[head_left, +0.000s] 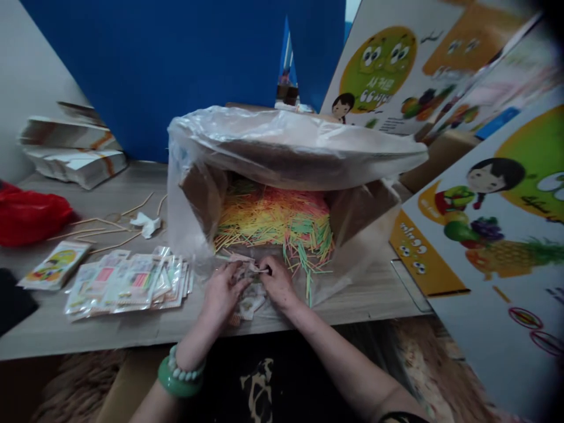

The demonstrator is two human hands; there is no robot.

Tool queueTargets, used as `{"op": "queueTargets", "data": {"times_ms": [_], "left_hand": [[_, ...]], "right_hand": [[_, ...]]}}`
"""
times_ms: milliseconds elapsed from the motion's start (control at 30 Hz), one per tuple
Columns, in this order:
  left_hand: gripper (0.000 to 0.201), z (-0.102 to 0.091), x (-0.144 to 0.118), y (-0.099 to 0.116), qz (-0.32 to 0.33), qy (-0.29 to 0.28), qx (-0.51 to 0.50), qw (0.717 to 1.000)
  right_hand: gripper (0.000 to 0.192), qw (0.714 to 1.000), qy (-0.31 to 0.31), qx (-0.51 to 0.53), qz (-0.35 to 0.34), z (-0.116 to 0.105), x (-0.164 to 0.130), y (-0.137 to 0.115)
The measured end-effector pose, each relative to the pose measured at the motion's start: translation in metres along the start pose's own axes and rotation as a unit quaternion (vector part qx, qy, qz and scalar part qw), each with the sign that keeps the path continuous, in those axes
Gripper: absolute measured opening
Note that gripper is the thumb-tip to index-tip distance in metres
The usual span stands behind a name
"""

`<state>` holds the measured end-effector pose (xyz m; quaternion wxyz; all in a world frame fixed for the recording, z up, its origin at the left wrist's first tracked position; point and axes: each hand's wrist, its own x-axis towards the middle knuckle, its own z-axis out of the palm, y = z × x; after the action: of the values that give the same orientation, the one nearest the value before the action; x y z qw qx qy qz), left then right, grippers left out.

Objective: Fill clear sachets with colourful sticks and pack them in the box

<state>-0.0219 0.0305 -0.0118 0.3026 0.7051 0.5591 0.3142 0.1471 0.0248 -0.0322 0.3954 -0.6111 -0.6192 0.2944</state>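
Observation:
In front of me a cardboard box lined with clear plastic lies with its mouth toward me. Many thin colored sticks, yellow, pink and green, fill it and spill over its front edge. Just before that edge, my left hand has its fingers bent round a small clear packet with pale print. My right hand pinches at the same packet's right side; its fingertips are partly hidden and something small and dark shows there. More small packets lie under and between my wrists.
Left of the box lie a pile of flat printed packets, a stack of printed cards, loose tan strips, a crumpled white scrap and a red bag. Folded cartons stand behind. Large printed boxes crowd the right.

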Motion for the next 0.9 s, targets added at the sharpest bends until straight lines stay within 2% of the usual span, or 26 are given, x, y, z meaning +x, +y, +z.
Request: {"op": "queueTargets", "data": {"times_ms": [67, 167, 233, 267, 333, 400, 467, 500, 533, 633, 733, 833, 900], "left_hand": [[0.023, 0.011, 0.007, 0.006, -0.017, -0.011, -0.011, 1.000], [0.018, 0.016, 0.016, 0.014, -0.060, -0.041, -0.099, 0.992], [0.023, 0.017, 0.018, 0.017, -0.107, -0.078, -0.206, 0.970], [0.026, 0.016, 0.019, 0.017, -0.130, -0.094, -0.253, 0.954], [0.028, 0.015, 0.019, 0.016, -0.164, -0.098, -0.304, 0.933], [0.027, 0.011, 0.019, 0.013, -0.175, -0.060, -0.308, 0.933], [0.027, 0.007, 0.019, 0.011, -0.174, -0.015, -0.307, 0.936], [0.027, 0.004, 0.019, 0.010, -0.173, 0.000, -0.311, 0.934], [0.028, 0.002, 0.019, 0.010, -0.171, 0.010, -0.318, 0.932], [0.031, -0.002, 0.017, 0.011, -0.171, 0.025, -0.336, 0.926], [0.021, -0.002, 0.015, 0.012, -0.186, 0.021, -0.364, 0.912], [0.024, 0.002, 0.012, 0.010, -0.189, 0.004, -0.415, 0.890], [0.027, 0.004, 0.010, 0.007, -0.184, 0.006, -0.428, 0.885]], "right_hand": [[0.016, 0.994, -0.007, 0.107, 0.033, -0.001, 0.005, 0.005], [0.023, 0.960, -0.043, 0.262, 0.083, 0.001, 0.007, 0.011], [0.021, 0.946, -0.065, 0.302, 0.099, 0.000, 0.006, 0.012], [0.016, 0.949, -0.080, 0.292, 0.092, -0.002, 0.007, 0.012], [0.009, 0.964, -0.114, 0.231, 0.060, -0.011, 0.012, 0.009], [0.019, 0.983, -0.128, 0.125, 0.028, -0.027, 0.027, 0.003], [0.026, 0.996, -0.083, -0.035, 0.000, -0.046, 0.050, -0.004], [0.027, 0.989, -0.045, -0.141, -0.007, -0.055, 0.062, -0.008], [0.028, 0.969, -0.037, -0.243, -0.020, -0.062, 0.074, -0.011], [0.029, 0.891, -0.066, -0.446, -0.056, -0.070, 0.102, -0.015], [0.029, 0.842, -0.082, -0.524, -0.097, -0.062, 0.114, -0.011], [0.026, 0.826, -0.097, -0.536, -0.142, -0.054, 0.118, -0.001], [0.026, 0.824, -0.097, -0.535, -0.157, -0.055, 0.121, 0.007]]}}
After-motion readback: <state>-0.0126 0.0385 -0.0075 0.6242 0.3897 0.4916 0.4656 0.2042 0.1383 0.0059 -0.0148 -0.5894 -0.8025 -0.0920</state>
